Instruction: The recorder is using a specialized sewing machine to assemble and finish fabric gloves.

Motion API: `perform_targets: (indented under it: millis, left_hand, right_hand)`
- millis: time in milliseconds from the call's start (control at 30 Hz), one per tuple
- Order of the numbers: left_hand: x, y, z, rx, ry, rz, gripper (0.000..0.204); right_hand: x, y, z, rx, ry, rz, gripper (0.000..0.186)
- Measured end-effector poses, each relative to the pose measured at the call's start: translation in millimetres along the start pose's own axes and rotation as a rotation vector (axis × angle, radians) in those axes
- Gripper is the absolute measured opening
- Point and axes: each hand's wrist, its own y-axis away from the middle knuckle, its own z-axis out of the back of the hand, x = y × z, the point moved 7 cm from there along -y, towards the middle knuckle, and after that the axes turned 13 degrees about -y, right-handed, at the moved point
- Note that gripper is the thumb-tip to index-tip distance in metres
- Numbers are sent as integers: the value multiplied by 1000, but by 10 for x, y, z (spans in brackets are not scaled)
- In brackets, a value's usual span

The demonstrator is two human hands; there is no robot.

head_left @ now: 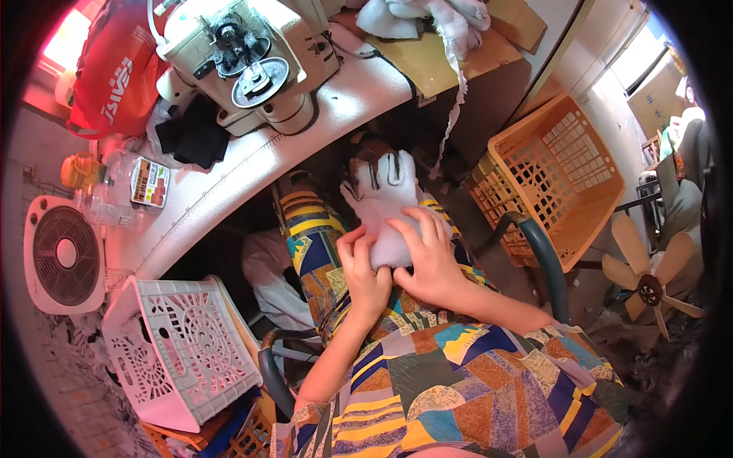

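A fluffy white glove point(385, 204) lies over my lap, its fingers pointing away from me, with dark lines between and along them. At its near end, the cuff rests between both of my hands. My left hand point(363, 267) has bent fingers gripping the cuff's left edge. On the other side, my right hand point(429, 256) curls its fingers over the fabric, the thumb tucked at the bottom edge. The thumbs are close to each other, and the inside of the cuff is hidden.
A sewing machine point(267, 84) with round metal discs stands on the white table point(206, 200). White fluffy pieces point(424, 17) lie on cardboard point(443, 65). An orange basket point(561, 183) and a fan point(649, 290) are at right; a white crate point(187, 347) is at left.
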Motion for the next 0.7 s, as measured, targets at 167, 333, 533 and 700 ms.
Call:
perform_targets:
  millis: [167,333,533,700]
  left_hand:
    - [-86,17,-139,55,241,88,29]
    - [-236,80,-218,224,773,277,19]
    - [-626,-147,141,57,220,-249,25]
    - [-368,-242,450,-437,134,-212,35]
  right_hand:
    - [-342,-224,-1,-207,91,124,43]
    - [-383,-465,166,-310,24,108,28]
    - [5,-457,563,-511,-25,283,30]
    - [418,-301,655,-522,27,530,35]
